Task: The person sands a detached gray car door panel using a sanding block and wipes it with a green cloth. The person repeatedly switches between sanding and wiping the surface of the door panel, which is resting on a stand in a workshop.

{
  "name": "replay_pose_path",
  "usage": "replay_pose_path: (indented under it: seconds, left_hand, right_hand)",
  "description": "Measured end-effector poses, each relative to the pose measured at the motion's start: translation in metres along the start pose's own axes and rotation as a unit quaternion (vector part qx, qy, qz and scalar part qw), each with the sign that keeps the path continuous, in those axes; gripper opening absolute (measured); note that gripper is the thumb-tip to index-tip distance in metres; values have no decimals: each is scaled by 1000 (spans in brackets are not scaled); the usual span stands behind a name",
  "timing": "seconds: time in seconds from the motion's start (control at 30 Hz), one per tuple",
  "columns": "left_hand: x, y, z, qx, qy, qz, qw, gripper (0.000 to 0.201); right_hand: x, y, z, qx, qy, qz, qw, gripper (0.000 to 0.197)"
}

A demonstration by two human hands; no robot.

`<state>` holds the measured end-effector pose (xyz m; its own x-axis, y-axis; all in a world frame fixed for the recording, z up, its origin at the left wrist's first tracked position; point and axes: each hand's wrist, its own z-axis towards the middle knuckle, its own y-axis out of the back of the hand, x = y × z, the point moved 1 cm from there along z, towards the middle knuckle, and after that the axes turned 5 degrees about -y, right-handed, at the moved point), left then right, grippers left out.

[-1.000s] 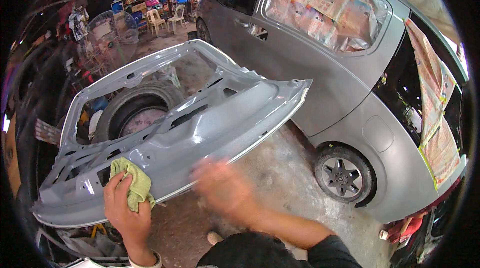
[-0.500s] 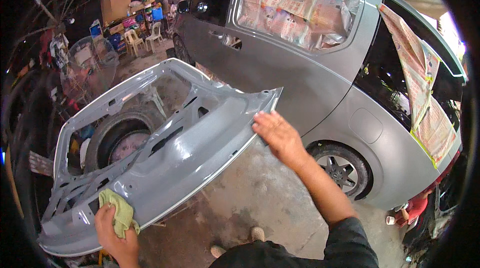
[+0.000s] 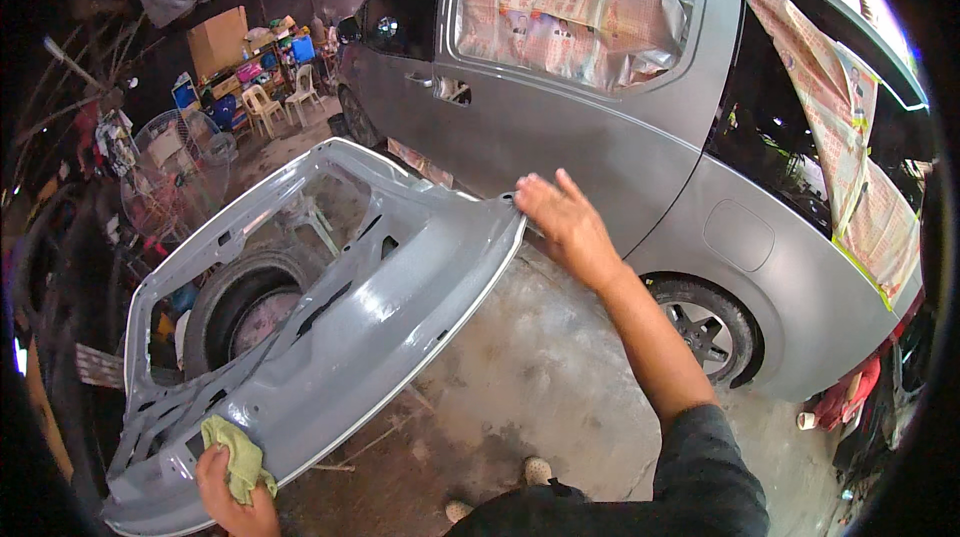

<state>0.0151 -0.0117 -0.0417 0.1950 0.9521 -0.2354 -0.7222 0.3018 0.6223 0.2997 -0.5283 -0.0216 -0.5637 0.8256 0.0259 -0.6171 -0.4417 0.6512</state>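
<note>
A grey-painted car tailgate (image 3: 400, 282) with a window opening lies inner side up in front of me, at about waist height. At its lower left edge my left hand (image 3: 232, 497) is closed around a yellow-green cloth (image 3: 236, 457), which rests against the panel. My right hand (image 3: 568, 225) is at the tailgate's right corner, its fingers stretched out flat and the thumb apart. The fingertips touch or nearly touch that corner; nothing is held in them. Through the window opening a tyre (image 3: 250, 307) shows beneath the panel.
A grey car (image 3: 640, 172) stands close on the right, its windows masked with newspaper (image 3: 560, 12) and plastic. Beyond the tailgate are a wire fan cage (image 3: 175, 162), plastic chairs (image 3: 262, 109) and cluttered shelves. At the right edge lies a red cloth-like thing (image 3: 848, 392).
My right hand has shifted upward to the tip of the tailgate's corner, its fingers lifting and spreading. The left hand keeps hold of the cloth. The whole view has swung slightly.
</note>
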Motion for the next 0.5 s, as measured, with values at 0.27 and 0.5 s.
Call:
replay_pose_path:
  seconds: [0.27,0.5]
  left_hand:
    - [-19,9,7,6,-2,37,999,49]
    - [-15,-1,8,-8,-5,2,1000,55]
  right_hand:
    - [71,20,-27,-67,-26,61,996,55]
    - [76,33,-41,22,-57,10,998,68]
